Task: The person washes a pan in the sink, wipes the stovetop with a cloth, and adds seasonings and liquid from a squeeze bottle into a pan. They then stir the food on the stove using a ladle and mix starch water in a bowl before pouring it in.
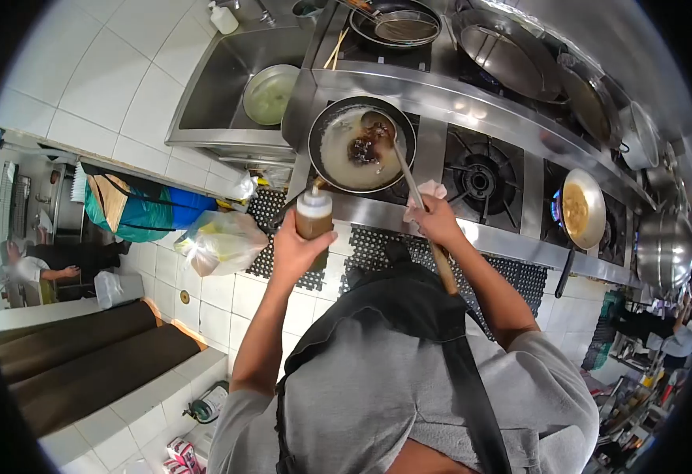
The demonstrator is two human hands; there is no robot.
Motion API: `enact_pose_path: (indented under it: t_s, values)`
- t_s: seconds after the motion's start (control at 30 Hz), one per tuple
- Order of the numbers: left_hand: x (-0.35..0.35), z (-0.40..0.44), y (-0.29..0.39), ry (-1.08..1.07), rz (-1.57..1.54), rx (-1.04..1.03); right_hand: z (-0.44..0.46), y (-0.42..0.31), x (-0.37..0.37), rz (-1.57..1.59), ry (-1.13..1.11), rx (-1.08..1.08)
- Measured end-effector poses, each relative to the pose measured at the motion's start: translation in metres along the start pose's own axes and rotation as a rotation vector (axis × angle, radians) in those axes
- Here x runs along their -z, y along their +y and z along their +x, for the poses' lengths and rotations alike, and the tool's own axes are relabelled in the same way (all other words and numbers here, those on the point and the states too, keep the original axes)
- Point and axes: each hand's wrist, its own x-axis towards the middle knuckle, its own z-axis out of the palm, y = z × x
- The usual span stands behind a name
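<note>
L hand (302, 248) was wrapped round a squeeze bottle (314, 215) w/ brown stuff in it, just beside the black pan (319, 118). R hand (438, 221) gripped a long ladle (408, 172), its scoop down in the pan, plus a bit of pink cloth (433, 190) (or paper, couldn't tell). In the pan, dark goo (362, 152) sat in pale, wet stuff (336, 150). The pan was on the stove (433, 142). To its R was 1 bare burner (482, 182), then a 2nd pan (597, 213) w/ brown liquid (575, 207), over a blue flame (555, 207). On the L, a sink (213, 99) held a bowl (278, 71). A plastic bag (223, 243) lay nr the L arm.
</note>
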Motion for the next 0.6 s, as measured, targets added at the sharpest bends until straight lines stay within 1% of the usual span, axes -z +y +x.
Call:
enact_pose_path:
  t_s: [0.07, 0.1, 0.17, 0.2, 0.23, 0.33, 0.43, 0.53, 0.57, 0.6]
  values:
    - [-0.001, -0.02, -0.027, 0.017, -0.081, 0.03, -0.01, -0.024, 0.007, 0.461, -0.242, -0.308]
    - [0.0, -0.031, -0.038, 0.037, -0.074, 0.03, -0.009, -0.019, 0.008, 0.765, -0.375, -0.358]
    - [0.001, -0.05, -0.045, 0.054, -0.11, 0.054, -0.004, -0.013, 0.012, 1.115, -0.52, -0.488]
    - [0.002, -0.059, -0.049, 0.059, -0.108, 0.111, -0.003, -0.011, 0.012, 1.291, -0.59, -0.556]
    - [0.001, -0.067, -0.056, 0.074, -0.118, 0.136, -0.005, -0.021, 0.014, 1.297, -0.563, -0.598]
    - [0.001, -0.091, -0.07, 0.136, -0.149, 0.167, -0.005, -0.029, 0.022, 1.246, -0.563, -0.561]
    - [0.001, -0.106, -0.075, 0.169, -0.236, 0.162, -0.012, -0.052, 0.033, 0.849, -0.407, -0.387]
    - [0.001, -0.121, -0.076, 0.197, -0.288, 0.147, -0.013, -0.062, 0.052, 0.526, -0.338, -0.247]
    - [-0.001, -0.126, -0.078, 0.22, -0.304, 0.145, -0.017, -0.07, 0.053, 0.518, -0.226, -0.205]
    - [-0.004, -0.132, -0.078, 0.246, -0.318, 0.143, -0.02, -0.078, 0.059, 0.407, -0.201, -0.148]
